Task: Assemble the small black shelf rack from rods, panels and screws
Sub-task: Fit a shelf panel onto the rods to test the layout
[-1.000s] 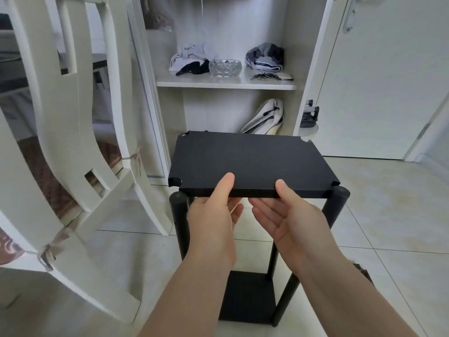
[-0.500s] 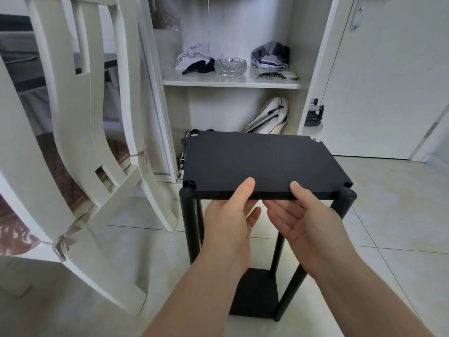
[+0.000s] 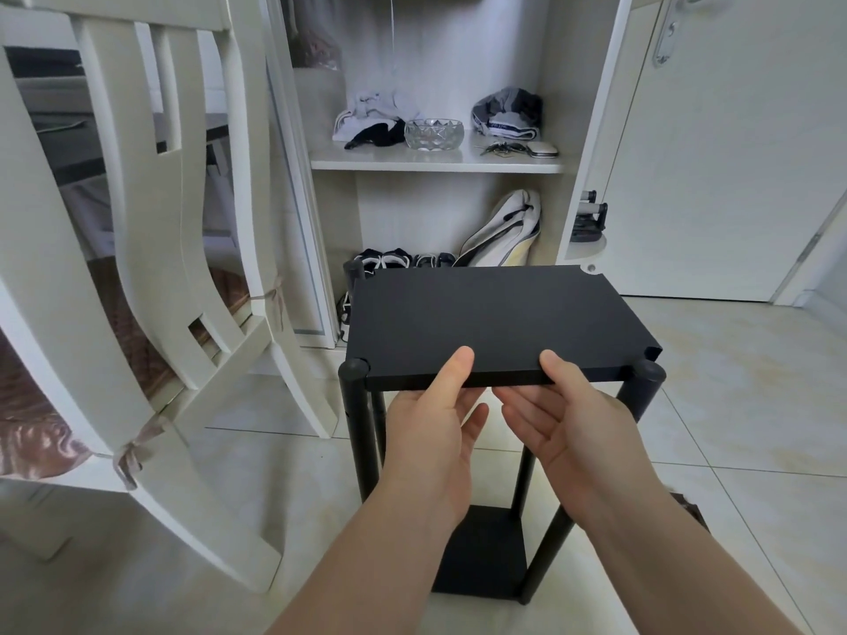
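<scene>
Top panel (image 3: 486, 318) lies long-side across the rods (image 3: 360, 428), straight ahead; left hand (image 3: 431, 433) and right hand (image 3: 577, 428) pinch its near edge, thumbs above, fingers below.

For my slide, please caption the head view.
The left hand and right hand hold the top panel by its near edge, at the tops of the upright rods.

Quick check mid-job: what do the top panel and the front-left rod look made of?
Top panel: matte black board, likely painted or laminated wood composite; flat, thick square edge, no sheen. Front-left rod: smooth black cylinder with a faint highlight, probably coated metal or plastic; cannot tell which.
</scene>
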The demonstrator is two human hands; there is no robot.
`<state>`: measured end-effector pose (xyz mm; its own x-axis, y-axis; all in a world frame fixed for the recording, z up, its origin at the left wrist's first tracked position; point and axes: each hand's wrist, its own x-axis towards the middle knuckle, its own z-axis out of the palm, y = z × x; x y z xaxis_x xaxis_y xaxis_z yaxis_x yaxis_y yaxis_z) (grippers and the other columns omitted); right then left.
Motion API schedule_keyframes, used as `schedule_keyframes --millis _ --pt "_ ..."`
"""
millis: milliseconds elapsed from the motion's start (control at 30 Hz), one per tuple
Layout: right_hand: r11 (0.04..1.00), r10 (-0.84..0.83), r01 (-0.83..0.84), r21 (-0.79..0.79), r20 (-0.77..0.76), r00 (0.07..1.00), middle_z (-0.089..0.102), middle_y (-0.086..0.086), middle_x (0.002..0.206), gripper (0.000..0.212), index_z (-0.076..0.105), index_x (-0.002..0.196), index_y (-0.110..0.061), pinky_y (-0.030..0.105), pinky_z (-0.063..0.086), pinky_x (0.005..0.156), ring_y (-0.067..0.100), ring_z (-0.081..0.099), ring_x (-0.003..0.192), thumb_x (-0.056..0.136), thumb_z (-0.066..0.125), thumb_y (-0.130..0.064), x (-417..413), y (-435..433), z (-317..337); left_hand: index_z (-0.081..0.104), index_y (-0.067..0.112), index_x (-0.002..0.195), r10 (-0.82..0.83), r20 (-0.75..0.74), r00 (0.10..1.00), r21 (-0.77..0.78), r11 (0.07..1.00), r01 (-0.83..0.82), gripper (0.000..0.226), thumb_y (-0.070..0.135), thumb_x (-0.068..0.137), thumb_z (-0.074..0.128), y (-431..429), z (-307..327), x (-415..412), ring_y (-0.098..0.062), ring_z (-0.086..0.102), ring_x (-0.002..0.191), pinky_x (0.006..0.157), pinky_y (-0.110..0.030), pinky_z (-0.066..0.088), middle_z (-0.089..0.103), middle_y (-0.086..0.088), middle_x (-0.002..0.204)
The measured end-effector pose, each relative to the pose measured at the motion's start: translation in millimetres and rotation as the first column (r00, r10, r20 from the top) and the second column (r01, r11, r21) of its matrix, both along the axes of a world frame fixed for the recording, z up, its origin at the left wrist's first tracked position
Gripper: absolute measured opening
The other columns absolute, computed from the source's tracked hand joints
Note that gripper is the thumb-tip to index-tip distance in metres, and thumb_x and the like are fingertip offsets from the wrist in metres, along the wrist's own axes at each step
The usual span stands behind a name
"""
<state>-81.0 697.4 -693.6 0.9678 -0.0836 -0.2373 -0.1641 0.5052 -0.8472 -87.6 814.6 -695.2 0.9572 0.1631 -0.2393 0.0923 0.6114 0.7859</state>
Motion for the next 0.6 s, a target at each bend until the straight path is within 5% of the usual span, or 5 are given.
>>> schedule_keyframes --millis 600 --pt "0.991 0.132 -0.131 0.037 -0.015 0.991 0.078 0.014 0.099 0.03 0.067 0.117 -0.005 0.025 0.061 0.065 0.023 0.077 0.093 0.1 0.061 -0.029 12 9 3 0.067 0.018 0.118 0.126 -0.027 0.992 -0.014 0.992 -0.127 0.032 0.026 0.088 0.074 8 -1 8 -0.017 0.073 0.098 0.074 -0.028 0.052 0.075 -0.001 0.109"
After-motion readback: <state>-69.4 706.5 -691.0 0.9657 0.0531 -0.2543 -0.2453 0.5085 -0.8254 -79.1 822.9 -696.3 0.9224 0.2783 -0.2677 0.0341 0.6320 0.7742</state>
